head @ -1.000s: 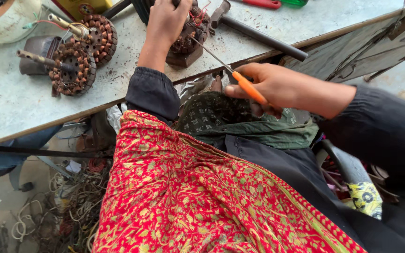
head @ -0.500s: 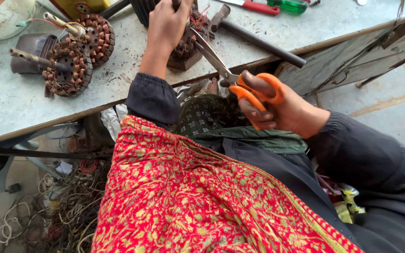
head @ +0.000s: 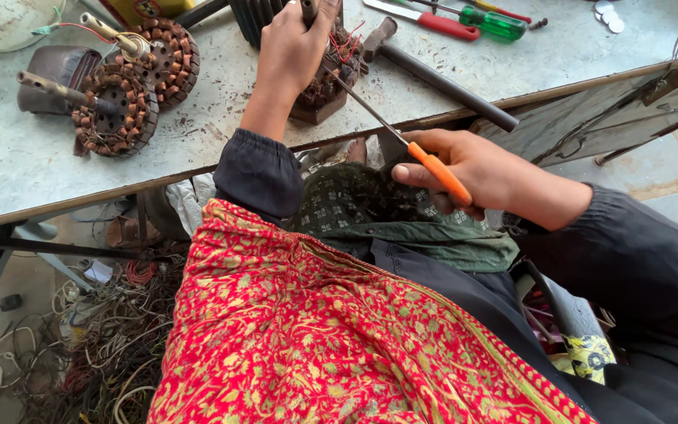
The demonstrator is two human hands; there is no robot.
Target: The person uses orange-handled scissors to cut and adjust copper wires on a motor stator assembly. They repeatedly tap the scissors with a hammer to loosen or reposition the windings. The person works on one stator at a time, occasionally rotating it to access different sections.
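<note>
L hand [head: 292, 47] on top of motor part [head: 325, 78] at near edge of bench [head: 25, 173], fingers curled over it, pressed together, gripping. Part dark, w/ copper windings and red wire on top.

R hand [head: 472, 169] off the bench edge, above lap, fingers wrapped tight round orange handles of scissors [head: 402, 145]. Blades closed, pointing up-left, tips touching the motor part just beside L hand.

Two wound motor cores [head: 131, 82] w/ shafts on bench, far left, well apart from hands. Black-handled hammer [head: 433, 74] lying just right of motor part. Red tool [head: 425, 17] and green screwdriver [head: 496, 22] at far edge. White bowl [head: 5, 20] top-left corner.

Red patterned cloth [head: 315, 338] over lap. Tangle of wires [head: 96, 338] on floor under bench, lower left.
</note>
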